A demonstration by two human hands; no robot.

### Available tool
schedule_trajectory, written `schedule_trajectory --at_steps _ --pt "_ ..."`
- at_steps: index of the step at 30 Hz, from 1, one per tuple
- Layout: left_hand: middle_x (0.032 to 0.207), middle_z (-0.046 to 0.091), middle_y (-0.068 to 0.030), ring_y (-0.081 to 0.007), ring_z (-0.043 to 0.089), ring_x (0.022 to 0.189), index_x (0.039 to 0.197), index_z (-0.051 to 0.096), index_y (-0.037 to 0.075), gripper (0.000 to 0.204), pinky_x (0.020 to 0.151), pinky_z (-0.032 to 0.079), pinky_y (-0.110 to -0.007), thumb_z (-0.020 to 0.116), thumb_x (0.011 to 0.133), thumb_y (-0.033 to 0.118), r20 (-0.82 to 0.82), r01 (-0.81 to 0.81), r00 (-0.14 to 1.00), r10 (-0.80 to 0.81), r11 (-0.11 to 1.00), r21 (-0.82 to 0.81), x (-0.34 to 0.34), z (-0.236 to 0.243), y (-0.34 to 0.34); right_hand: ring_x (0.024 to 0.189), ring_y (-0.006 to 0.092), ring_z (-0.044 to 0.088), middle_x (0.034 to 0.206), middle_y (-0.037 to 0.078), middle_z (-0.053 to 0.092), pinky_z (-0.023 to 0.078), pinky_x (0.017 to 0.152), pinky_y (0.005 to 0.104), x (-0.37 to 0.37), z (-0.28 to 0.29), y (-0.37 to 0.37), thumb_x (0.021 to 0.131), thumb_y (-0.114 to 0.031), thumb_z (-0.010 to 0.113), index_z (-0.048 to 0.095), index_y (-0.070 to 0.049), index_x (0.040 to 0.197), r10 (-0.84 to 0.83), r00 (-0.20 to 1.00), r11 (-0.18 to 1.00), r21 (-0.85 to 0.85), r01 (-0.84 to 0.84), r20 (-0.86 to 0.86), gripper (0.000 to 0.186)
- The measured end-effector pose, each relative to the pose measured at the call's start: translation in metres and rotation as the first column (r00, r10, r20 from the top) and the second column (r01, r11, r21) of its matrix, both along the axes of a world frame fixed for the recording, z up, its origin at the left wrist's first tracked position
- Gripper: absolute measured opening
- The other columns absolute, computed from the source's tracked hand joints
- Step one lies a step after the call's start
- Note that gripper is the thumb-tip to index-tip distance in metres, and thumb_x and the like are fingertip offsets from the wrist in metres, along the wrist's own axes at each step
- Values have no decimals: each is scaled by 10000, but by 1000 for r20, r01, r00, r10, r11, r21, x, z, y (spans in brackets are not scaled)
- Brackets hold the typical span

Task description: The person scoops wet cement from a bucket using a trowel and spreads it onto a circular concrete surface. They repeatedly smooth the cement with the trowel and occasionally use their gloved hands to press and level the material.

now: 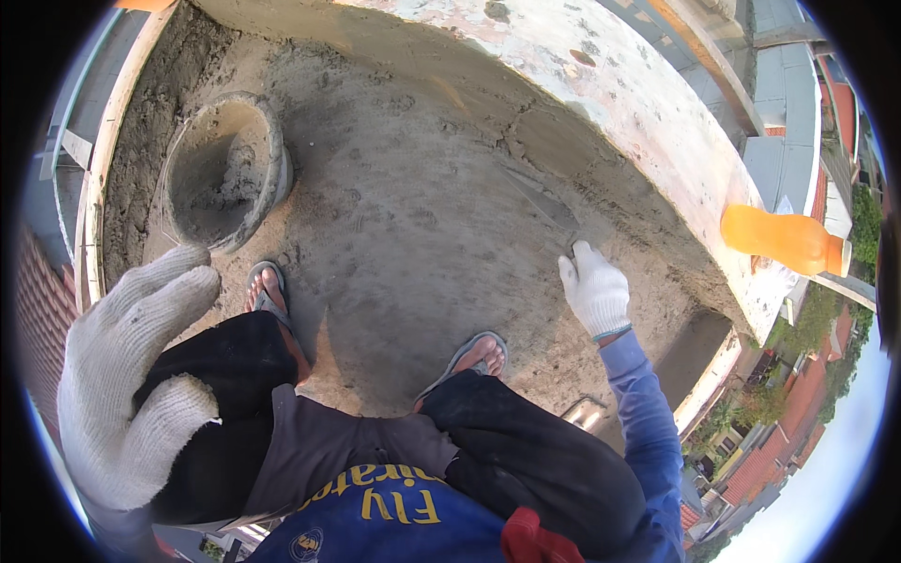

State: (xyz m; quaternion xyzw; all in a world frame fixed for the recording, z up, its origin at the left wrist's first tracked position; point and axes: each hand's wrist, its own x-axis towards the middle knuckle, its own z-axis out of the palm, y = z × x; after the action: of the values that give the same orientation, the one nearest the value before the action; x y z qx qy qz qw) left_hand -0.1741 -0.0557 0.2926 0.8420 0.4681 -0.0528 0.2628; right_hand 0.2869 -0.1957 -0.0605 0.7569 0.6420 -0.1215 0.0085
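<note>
My right hand (597, 286), in a white knit glove, is closed round the handle of a trowel (542, 199). The trowel's long grey blade lies close to the wet mortar at the foot of the low wall; its handle is hidden by my fingers. Raised at the left and near the camera, my left hand (131, 366) wears the same kind of glove. Its fingers are bent but stand apart from the thumb, with nothing between them. Beyond it is a bucket (278, 155) crusted with cement, with some grey mortar inside.
Grey mortar (394, 197) covers the floor around my sandalled feet. A pale wall (648, 122) curves along the far and right sides, with an orange bottle (770, 235) on top. A wooden board (103, 178) edges the left side. Rooftops lie below, outside.
</note>
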Motion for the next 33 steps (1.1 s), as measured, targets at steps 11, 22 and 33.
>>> schedule_trajectory --at_steps 11,22,33 --pt "1420 717 -317 -487 719 1300 1393 719 -91 854 1114 553 -509 759 987 659 75 14 997 -10 998 -54 -1 -6 0 873 467 756 926 213 758 590 736 554 -32 35 90 1106 -384 697 689 -80 1110 6 984 980 197 30 -177 303" --pt "1378 729 -326 -492 743 1226 1353 718 -109 832 1064 574 -510 745 1004 647 92 73 993 -70 997 -33 7 -6 9 908 420 788 1002 216 783 605 779 438 -11 110 43 1064 -239 768 737 -52 1260 -151 951 954 211 212 -271 273" --pt "1384 732 -326 -510 747 1228 1339 736 -109 828 1073 578 -518 781 963 627 67 97 993 -95 995 -27 18 -9 11 851 439 761 934 191 766 607 735 508 -25 47 92 1088 -386 734 726 -85 1173 43 990 970 243 -10 -132 313"
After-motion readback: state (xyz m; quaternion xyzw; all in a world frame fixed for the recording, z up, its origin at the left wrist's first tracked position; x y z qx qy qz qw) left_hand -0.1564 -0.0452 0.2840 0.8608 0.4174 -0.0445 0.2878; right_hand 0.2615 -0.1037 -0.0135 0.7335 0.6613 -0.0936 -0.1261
